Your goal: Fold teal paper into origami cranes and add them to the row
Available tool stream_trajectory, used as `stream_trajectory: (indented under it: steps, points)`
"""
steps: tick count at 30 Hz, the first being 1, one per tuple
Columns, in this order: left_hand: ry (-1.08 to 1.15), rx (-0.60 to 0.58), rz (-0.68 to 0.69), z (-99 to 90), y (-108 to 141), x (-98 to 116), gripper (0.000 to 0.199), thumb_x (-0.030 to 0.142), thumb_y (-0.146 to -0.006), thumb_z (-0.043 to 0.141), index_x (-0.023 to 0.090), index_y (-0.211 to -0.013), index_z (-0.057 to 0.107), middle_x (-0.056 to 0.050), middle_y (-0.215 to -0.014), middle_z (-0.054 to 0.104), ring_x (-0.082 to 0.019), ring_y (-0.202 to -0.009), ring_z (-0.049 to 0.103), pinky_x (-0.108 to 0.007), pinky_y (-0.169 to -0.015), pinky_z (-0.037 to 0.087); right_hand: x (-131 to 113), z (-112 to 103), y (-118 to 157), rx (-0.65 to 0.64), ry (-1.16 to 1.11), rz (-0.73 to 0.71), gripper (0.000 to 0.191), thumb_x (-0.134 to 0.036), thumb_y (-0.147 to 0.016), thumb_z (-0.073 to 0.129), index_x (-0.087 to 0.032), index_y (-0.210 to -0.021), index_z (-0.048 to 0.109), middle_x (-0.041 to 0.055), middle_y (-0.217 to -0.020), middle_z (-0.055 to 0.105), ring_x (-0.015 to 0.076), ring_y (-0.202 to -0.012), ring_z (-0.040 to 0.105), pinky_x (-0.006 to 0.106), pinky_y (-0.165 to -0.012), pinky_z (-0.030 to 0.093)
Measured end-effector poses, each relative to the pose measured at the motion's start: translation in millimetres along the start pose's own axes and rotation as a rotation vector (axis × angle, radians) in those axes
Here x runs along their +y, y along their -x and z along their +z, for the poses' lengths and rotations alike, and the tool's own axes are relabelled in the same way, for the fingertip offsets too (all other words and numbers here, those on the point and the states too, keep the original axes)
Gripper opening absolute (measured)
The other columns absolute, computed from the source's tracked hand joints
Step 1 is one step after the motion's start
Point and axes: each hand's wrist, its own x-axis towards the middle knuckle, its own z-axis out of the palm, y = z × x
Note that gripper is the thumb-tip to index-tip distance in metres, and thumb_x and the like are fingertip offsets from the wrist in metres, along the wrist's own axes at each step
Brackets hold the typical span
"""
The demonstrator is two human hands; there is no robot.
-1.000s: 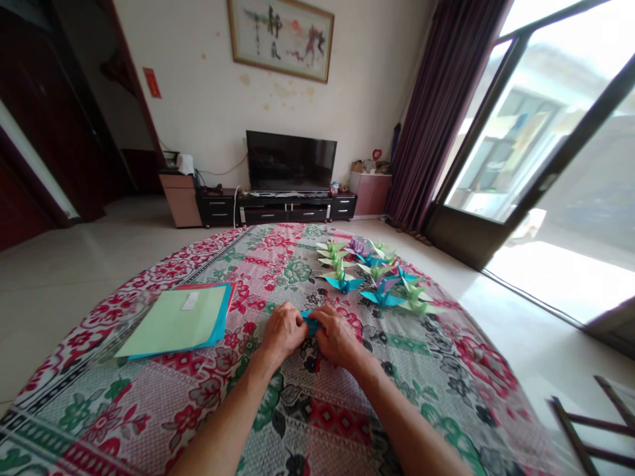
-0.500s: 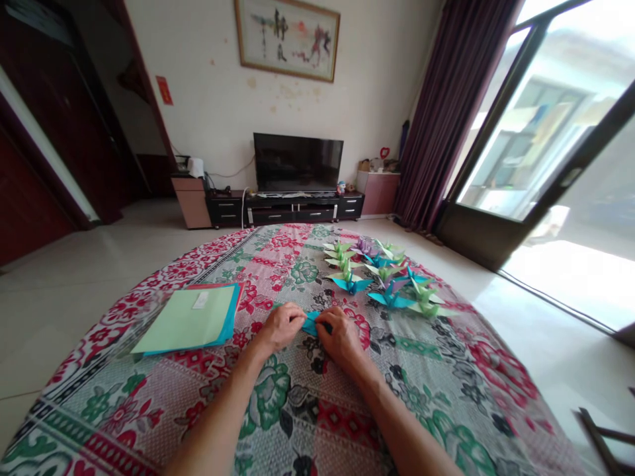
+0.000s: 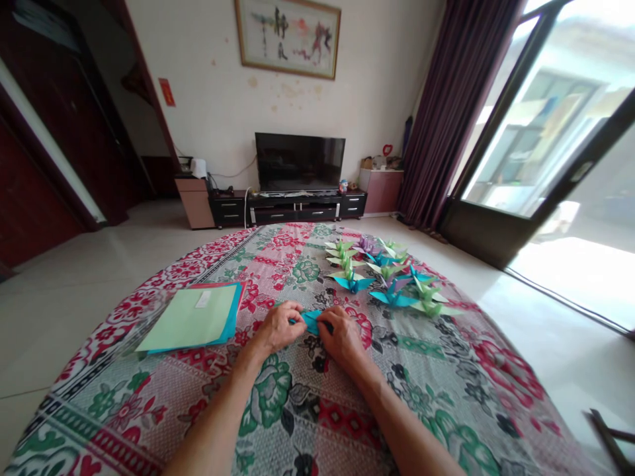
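Observation:
Between my two hands is a small piece of folded blue paper (image 3: 311,322), just above or on the tablecloth. My left hand (image 3: 284,326) pinches its left end, fingers curled and closed. On the other end, my right hand (image 3: 341,332) grips with thumb and fingers pressed together. Parts of the paper are hidden behind the fingertips. To the right, beyond my right hand, stand several folded paper cranes (image 3: 394,297) in blue, green and purple. Left of my left hand lies a stack of paper sheets (image 3: 191,318), pale green on top with blue and red edges beneath.
A flowered cloth (image 3: 347,413) covers the round table. A small white slip (image 3: 203,299) rests on the paper stack. Past the table stand a television (image 3: 299,162) and a low black cabinet (image 3: 292,210). A dark chair part (image 3: 610,439) shows at the lower right.
My left hand's fingers have shifted slightly along the blue paper, and a little more of it shows. My right hand stays almost in place. The view has turned slightly.

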Motion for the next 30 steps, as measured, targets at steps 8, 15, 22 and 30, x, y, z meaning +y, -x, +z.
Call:
stream_trajectory:
  steps: [8,15,22,30]
  points:
    - [-0.112,0.084,-0.011,11.4,-3.4,2.4,0.012,0.012,-0.067,0.06,0.016,-0.056,0.063,-0.007,-0.096,0.064,-0.015,-0.088,0.061,-0.026,-0.082,0.046,1.3,1.6,0.0,0.007,-0.001,0.01,0.013,-0.013,-0.077,0.055,-0.019,-0.081,0.066,0.0049,-0.085,0.06,0.0161,-0.082,0.056,0.026,-0.076,0.043]
    - [-0.162,0.096,-0.04,14.2,-3.6,6.5,0.016,0.009,-0.068,0.056,0.017,-0.054,0.06,-0.005,-0.094,0.062,-0.014,-0.086,0.059,-0.026,-0.08,0.045,2.6,3.3,0.3,0.007,-0.007,0.008,0.014,-0.013,-0.078,0.054,-0.019,-0.082,0.066,0.0053,-0.086,0.06,0.0166,-0.084,0.055,0.027,-0.077,0.043]
    - [-0.127,0.101,-0.018,19.1,-7.0,-0.7,0.015,0.006,-0.063,0.058,0.018,-0.07,0.065,-0.003,-0.085,0.058,-0.014,-0.084,0.056,-0.026,-0.08,0.044,3.5,3.4,-0.1,0.0,-0.021,0.026,0.014,-0.013,-0.076,0.055,-0.019,-0.082,0.066,0.0049,-0.084,0.06,0.0167,-0.082,0.055,0.026,-0.076,0.043]
    - [-0.15,0.036,-0.039,20.2,-4.5,5.5,0.023,0.006,-0.067,0.055,0.021,-0.071,0.072,-0.004,-0.092,0.054,-0.016,-0.092,0.053,-0.027,-0.088,0.042,2.1,2.5,-2.0,-0.005,-0.017,0.03,0.016,-0.01,-0.074,0.055,-0.019,-0.08,0.066,0.0046,-0.082,0.059,0.0166,-0.08,0.055,0.026,-0.073,0.043]
